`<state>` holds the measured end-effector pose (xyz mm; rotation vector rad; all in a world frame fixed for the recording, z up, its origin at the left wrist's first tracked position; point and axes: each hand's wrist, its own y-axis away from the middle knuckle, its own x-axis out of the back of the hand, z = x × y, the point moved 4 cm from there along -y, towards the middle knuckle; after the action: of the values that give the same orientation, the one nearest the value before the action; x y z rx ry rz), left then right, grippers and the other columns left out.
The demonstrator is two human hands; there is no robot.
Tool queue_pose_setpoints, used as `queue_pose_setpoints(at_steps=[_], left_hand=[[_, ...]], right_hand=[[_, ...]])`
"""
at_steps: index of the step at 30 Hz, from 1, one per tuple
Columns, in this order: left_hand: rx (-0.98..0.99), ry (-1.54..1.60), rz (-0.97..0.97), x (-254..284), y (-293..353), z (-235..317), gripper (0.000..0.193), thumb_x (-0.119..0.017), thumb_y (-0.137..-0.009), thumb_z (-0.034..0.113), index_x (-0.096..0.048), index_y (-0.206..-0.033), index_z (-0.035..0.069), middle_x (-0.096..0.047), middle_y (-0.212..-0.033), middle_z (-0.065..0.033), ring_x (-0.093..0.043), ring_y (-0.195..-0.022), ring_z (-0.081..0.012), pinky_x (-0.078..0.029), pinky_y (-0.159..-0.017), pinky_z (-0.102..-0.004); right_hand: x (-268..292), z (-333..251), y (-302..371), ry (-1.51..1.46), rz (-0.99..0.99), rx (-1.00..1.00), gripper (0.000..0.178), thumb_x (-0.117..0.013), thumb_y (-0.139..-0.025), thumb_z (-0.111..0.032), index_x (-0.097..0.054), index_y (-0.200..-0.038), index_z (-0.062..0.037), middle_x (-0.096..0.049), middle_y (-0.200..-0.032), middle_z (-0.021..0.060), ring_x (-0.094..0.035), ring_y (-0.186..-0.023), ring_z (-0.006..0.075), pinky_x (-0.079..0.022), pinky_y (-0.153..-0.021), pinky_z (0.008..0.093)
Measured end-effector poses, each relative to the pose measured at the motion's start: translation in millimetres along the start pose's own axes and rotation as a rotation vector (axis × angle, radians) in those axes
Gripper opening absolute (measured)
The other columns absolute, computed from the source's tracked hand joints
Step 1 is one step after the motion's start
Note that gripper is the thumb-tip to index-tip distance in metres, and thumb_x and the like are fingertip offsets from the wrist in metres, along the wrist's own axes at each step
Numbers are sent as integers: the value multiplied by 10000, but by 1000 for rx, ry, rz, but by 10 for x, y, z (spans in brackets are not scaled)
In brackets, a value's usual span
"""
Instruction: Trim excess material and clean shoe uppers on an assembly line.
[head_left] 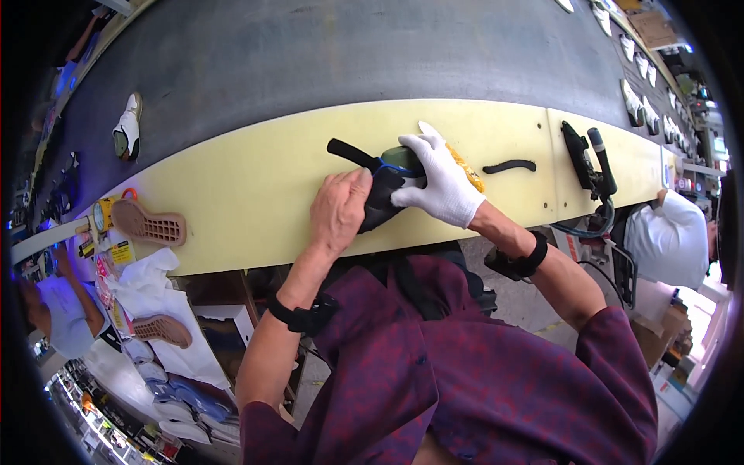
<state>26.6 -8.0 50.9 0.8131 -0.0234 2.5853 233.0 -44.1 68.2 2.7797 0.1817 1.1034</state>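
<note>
Both of my hands are on a dark shoe upper (381, 198) with blue edging and a green part, held just over the pale yellow bench. My bare left hand (341, 203) is closed on its near left side, fingers and thumb pressed together. A white glove covers my right hand (443, 180), whose thumb and fingers are wrapped around the upper's right end. Out of the upper's far left side sticks a flat black strip (350, 152); where it ends is hidden. Partly behind my gloved hand lies a white and yellow item (466, 169), its kind unclear.
A curved black bar (509, 166) lies to the right, with a black corded tool (587, 159) beyond it. On the left end of the bench (256, 194) rests a brown sole (149, 223). Past the far edge runs a grey conveyor belt (372, 54) carrying a shoe (128, 128).
</note>
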Motion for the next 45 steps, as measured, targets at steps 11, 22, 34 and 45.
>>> queue_pose_setpoints(at_steps=[11, 22, 34, 45], left_hand=[[-68, 98, -72, 35, -1, -246, 549, -640, -1056, 405, -692, -1350, -56, -742, -1203, -252, -649, -1143, -434, -487, -1047, -499], [-169, 51, 1, -57, 17, -188, 486, -726, -987, 372, -681, -1292, -4, -701, -1221, -222, -642, -1178, -426, -504, -1055, -505], [-141, 25, -145, -10, 14, 6, 620, -815, -881, 446, -731, -1276, -26, -751, -1235, -237, -681, -1211, -392, -509, -1086, -482], [-79, -2, -224, 139, -82, -14, 578, -822, -850, 480, -791, -1238, 53, -760, -1180, -244, -690, -1129, -421, -508, -1028, -495]], right_hand=[[9, 51, -96, 66, -21, 65, 889, -901, -821, -216, -466, -1565, -2, -455, -1583, 281, -285, -1600, 496, -338, -1284, 503], [-117, 119, -52, 18, 81, 0, 820, -886, -737, -101, -510, -1455, 22, -371, -1645, 325, -419, -1503, 481, -403, -1228, 491], [4, -248, -1001, 167, -377, 320, 288, -784, -839, -218, -764, -1063, -39, -759, -1020, 187, -725, -904, 390, -580, -811, 476], [219, -485, -538, 159, -272, 784, 186, -781, -776, -88, -772, -962, -94, -729, -953, 62, -706, -921, 299, -576, -756, 435]])
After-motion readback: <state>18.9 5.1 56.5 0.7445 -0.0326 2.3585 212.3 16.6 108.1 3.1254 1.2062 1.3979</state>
